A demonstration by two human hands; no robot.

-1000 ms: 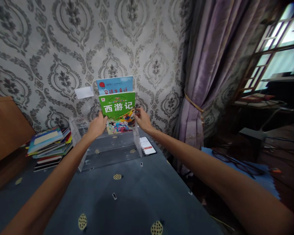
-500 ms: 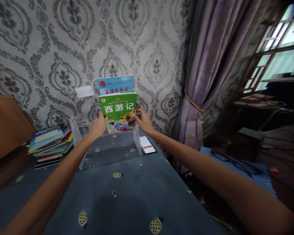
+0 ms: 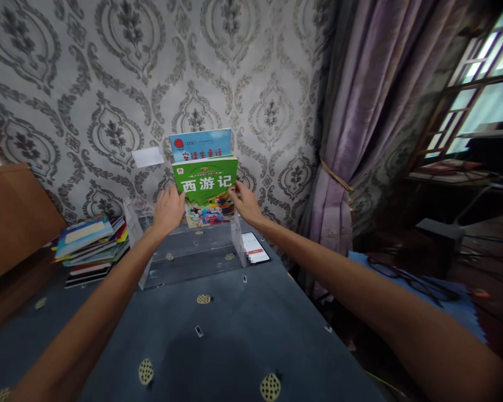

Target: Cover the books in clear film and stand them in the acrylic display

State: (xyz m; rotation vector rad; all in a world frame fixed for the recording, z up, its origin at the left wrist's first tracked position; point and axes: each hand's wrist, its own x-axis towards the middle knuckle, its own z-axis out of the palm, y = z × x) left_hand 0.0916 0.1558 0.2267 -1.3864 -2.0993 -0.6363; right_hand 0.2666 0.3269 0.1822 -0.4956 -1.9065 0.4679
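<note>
I have the green book (image 3: 205, 195) upright between the two hands, its cover facing me, above the far part of the tabletop (image 3: 230, 346). The right hand (image 3: 246, 204) pinches its right edge between thumb and fingers. The left hand (image 3: 169, 209) is at its left edge, thumb against it; from my end I cannot tell whether it grips or merely steadies.

The clear rack (image 3: 238, 244) stands near the tabletop's far edge, its sides reaching out past the book. One blue book (image 3: 201, 144) stands behind the green one, its top showing higher, so I count two books at the rack. Whether the green one's lower edge rests on a tier, I cannot make out. One white slip (image 3: 147, 157) shows to the left of the blue book.

One phone (image 3: 255, 247) lies just right of the rack, by the far right corner. One stack of books (image 3: 93, 244) sits toward the far left; its count is unclear.
</note>
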